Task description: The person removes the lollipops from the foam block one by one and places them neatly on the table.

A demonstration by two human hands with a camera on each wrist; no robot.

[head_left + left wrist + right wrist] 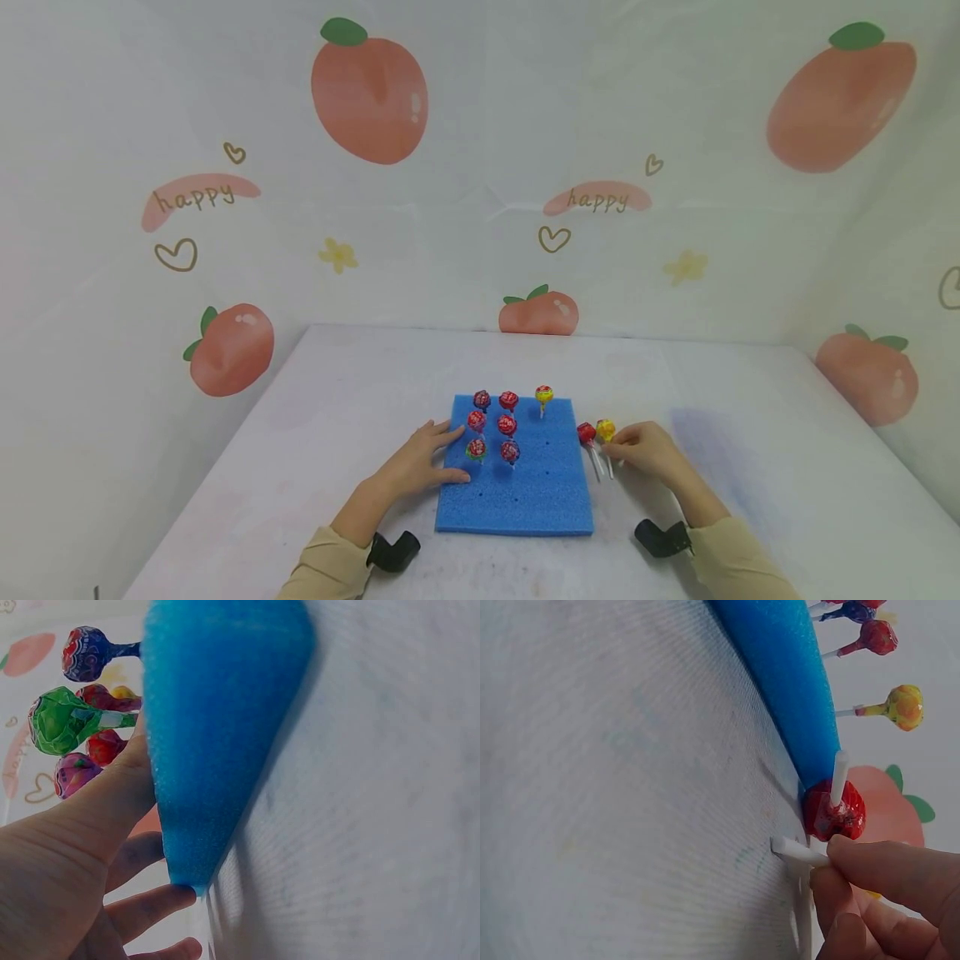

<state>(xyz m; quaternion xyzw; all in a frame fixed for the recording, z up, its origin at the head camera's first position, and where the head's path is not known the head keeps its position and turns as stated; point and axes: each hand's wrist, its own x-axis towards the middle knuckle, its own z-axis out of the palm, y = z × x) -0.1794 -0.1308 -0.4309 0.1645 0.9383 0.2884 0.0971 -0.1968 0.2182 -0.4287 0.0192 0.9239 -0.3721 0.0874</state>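
Observation:
A blue foam board [551, 508] lies on the table with several wrapped lollipops upright in it, among them a green-wrapped one [64, 720] and a yellow one [543, 394]. At the board's left edge rests my left hand [411, 461], its fingers spread and fairly straight; the thumb lies over the top face and a fingertip touches the side. Right of the board, my right hand [651, 450] pinches the white stick [801, 852] of a second yellow lollipop [605, 428] between thumb and finger. Beside it a red lollipop [835, 811] lies on the table against the board.
Small holes [547, 472] show in the board's right and front parts. A white cloth covers the table [360, 375], and a fruit-printed curtain [480, 167] hangs behind it. Black wrist mounts [393, 552] sit at both sleeves.

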